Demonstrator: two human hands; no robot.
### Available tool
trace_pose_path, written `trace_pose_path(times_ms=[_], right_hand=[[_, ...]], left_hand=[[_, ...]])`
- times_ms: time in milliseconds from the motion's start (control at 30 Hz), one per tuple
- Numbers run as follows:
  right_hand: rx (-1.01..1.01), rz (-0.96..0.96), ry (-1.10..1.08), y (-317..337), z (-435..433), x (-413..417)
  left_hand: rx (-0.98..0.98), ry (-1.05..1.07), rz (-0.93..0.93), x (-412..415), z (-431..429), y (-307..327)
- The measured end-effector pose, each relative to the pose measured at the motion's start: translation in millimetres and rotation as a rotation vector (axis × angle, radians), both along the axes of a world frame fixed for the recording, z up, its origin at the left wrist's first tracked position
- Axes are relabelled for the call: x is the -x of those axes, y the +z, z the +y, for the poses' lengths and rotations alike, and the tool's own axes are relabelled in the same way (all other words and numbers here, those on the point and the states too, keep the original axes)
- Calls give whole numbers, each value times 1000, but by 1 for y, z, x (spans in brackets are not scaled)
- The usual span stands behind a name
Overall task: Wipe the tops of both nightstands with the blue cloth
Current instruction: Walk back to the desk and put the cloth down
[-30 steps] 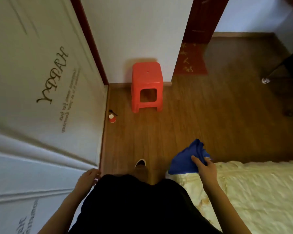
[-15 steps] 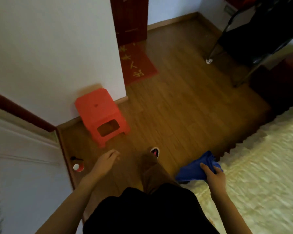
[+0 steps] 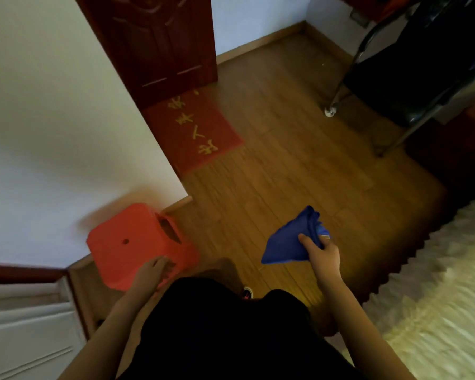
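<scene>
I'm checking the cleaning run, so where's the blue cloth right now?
In the head view the blue cloth hangs bunched from the right hand, over the wooden floor between the red stool and the bed edge.

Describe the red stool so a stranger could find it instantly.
Start at the white wall on the left, where it ends at a corner beside the dark red door. At the foot of that corner stands the red stool, plastic. Unlike the flat red doormat, it is raised, with a small hole in its seat.
</scene>
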State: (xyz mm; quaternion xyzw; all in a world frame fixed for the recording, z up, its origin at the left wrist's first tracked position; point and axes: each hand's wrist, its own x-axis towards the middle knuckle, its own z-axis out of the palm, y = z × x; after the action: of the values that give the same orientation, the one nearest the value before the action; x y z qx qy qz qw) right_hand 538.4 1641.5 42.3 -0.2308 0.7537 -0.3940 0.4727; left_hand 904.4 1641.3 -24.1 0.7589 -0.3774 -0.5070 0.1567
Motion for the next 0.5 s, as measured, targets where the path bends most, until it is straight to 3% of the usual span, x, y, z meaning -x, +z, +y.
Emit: trace_pose_path(times_ms=[133, 300, 500], right_hand=[[-2, -20, -32, -8, -82, 21], [-30, 12, -140, -24, -184, 61], [-76, 20, -382, -16, -282, 123]], left_hand=[[-21, 19, 33, 19, -87, -10], [7, -198, -20, 39, -241, -41], [26, -400, 41, 129, -435, 10]])
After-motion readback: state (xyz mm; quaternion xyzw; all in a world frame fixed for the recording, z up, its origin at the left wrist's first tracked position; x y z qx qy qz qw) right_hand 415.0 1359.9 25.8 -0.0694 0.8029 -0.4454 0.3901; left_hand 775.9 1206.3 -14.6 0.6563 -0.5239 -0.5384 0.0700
